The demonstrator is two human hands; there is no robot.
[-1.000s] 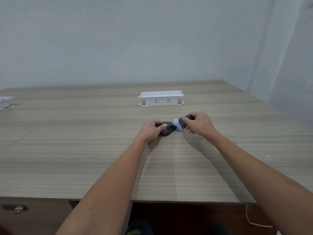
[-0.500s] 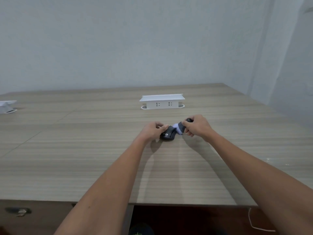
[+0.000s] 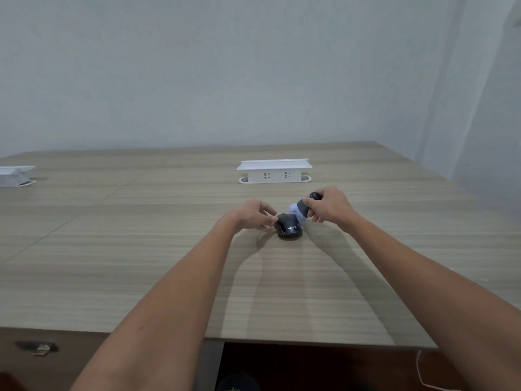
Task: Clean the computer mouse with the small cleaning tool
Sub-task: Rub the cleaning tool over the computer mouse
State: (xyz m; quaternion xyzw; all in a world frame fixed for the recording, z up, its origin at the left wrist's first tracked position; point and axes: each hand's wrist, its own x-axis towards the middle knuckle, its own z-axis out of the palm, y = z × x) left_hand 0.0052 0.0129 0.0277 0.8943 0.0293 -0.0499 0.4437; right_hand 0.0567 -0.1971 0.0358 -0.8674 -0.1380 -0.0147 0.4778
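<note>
Both hands are out over the wooden table here, and the black computer mouse sits on the tabletop right between them, a little in front of the white socket box. The left hand pinches the mouse's near-left flank, fingers narrow and closed on it, bracing it against the wood. The right hand is wrapped around the small cleaning tool, a dark stubby handle with a pale soft head, and that head looks to be touching the far right top of the mouse (the exact contact point is blurred, so I cannot say how firmly it presses).

My read: this is mid-wipe, with plenty of surface yet to cover, since only that one corner is being worked.

What could go wrong? The brace is a light fingertip pinch on one side only. Push the tool hard toward the left and the mouse may skid or pivot on the smooth wood. The tool is gripped high on its handle, so a slanted stroke could roll the head off the curved shell and hit the table. And the left fingertips sit close to the path of the head, so a long stroke could knock them loose.
</note>
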